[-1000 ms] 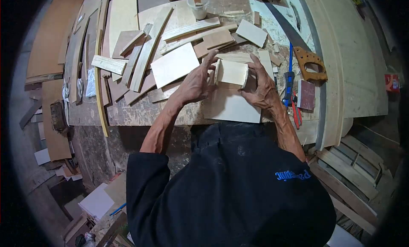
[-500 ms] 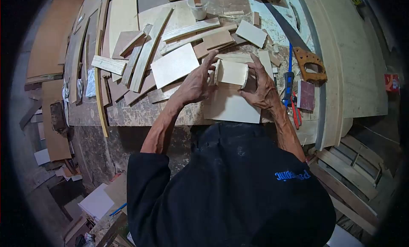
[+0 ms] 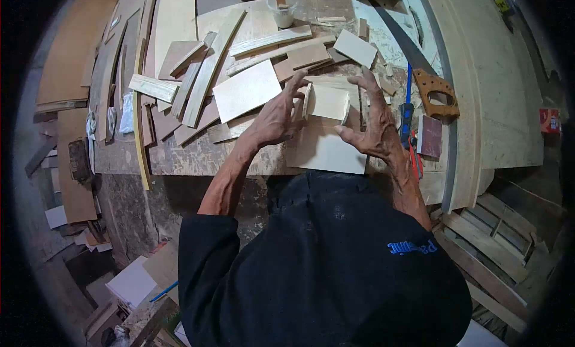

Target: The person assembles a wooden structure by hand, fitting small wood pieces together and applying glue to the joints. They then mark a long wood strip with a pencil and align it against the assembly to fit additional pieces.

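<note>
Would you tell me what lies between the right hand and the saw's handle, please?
The head view shows a blue tool between the right hand and the handle.

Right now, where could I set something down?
The bench looks bare near its front edge, between the yellow strip and left forearm. Crowded: wood pieces beyond the left hand, saw and maroon block past the right hand.

Hands: two, one left hand and one right hand. Handsaw: one. Plastic cup: one. Maroon block: one. Loose wood pieces: many; overlap prevents an exact count.
</note>
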`<control>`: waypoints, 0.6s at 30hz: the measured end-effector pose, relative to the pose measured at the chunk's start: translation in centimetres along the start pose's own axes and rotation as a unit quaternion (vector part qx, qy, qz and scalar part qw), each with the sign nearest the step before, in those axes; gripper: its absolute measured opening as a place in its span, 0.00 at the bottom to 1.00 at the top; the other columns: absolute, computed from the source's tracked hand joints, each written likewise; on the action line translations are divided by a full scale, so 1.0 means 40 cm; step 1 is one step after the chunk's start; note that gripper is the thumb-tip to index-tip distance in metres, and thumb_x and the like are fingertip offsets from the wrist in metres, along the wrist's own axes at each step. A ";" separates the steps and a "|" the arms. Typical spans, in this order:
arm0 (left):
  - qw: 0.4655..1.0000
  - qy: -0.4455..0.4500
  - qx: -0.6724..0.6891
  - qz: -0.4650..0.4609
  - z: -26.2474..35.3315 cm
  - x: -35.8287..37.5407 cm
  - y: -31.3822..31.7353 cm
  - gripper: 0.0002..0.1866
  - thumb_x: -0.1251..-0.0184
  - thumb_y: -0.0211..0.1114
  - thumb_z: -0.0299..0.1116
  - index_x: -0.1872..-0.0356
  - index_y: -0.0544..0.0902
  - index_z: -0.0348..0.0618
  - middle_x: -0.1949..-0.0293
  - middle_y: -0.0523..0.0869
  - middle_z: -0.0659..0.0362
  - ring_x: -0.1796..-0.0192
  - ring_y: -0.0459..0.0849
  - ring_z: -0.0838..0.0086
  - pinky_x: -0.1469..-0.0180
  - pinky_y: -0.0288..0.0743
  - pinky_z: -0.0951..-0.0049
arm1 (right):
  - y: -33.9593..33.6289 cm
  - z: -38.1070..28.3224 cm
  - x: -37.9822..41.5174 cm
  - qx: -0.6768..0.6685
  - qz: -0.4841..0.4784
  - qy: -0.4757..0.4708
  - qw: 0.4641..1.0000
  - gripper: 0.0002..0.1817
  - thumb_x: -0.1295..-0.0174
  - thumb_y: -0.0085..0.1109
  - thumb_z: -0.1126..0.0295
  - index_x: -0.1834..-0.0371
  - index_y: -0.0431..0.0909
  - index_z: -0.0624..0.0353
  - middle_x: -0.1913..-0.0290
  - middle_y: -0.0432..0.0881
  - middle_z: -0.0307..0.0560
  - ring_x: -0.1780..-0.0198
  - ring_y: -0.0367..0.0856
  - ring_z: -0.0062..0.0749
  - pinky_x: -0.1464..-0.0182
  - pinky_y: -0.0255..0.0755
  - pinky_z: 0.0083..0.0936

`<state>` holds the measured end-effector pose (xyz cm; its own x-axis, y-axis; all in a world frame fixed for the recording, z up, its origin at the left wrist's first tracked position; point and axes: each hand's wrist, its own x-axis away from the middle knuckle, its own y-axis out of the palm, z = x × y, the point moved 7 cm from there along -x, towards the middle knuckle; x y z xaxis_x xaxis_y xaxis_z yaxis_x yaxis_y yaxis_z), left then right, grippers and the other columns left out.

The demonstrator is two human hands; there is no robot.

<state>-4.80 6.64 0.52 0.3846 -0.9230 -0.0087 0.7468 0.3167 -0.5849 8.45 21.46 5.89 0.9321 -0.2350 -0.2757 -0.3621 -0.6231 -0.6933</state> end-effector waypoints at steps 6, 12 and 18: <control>0.998 0.022 0.048 0.017 0.005 0.018 -0.005 0.62 0.52 0.78 0.23 0.20 0.43 0.55 0.25 0.62 0.47 0.30 0.71 0.50 0.31 0.73 0.52 | -0.001 -0.079 -0.074 0.137 -0.078 -0.025 0.987 0.62 0.57 0.70 0.53 0.18 0.41 0.49 0.36 0.71 0.62 0.35 0.69 0.58 0.29 0.55 0.63; 0.993 0.016 0.061 0.097 0.032 0.069 -0.047 0.59 0.51 0.77 0.22 0.21 0.45 0.52 0.25 0.59 0.48 0.33 0.75 0.52 0.32 0.74 0.52 | 0.067 -0.069 -0.096 0.183 -0.161 0.006 0.970 0.63 0.59 0.69 0.51 0.18 0.42 0.45 0.35 0.70 0.60 0.30 0.66 0.57 0.29 0.43 0.77; 0.979 0.016 0.078 0.186 0.015 0.145 -0.082 0.54 0.45 0.71 0.20 0.21 0.45 0.49 0.28 0.64 0.44 0.36 0.77 0.53 0.35 0.78 0.56 | 0.095 -0.059 -0.102 0.232 -0.147 -0.033 0.961 0.62 0.55 0.67 0.45 0.18 0.42 0.52 0.41 0.72 0.56 0.36 0.70 0.53 0.32 0.43 0.84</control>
<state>-4.69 0.40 2.88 0.6295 -0.7438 -0.2247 0.6339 0.6589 -0.4051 3.30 18.30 5.97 0.9977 -0.0416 -0.0539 -0.0627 -0.2520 -0.9657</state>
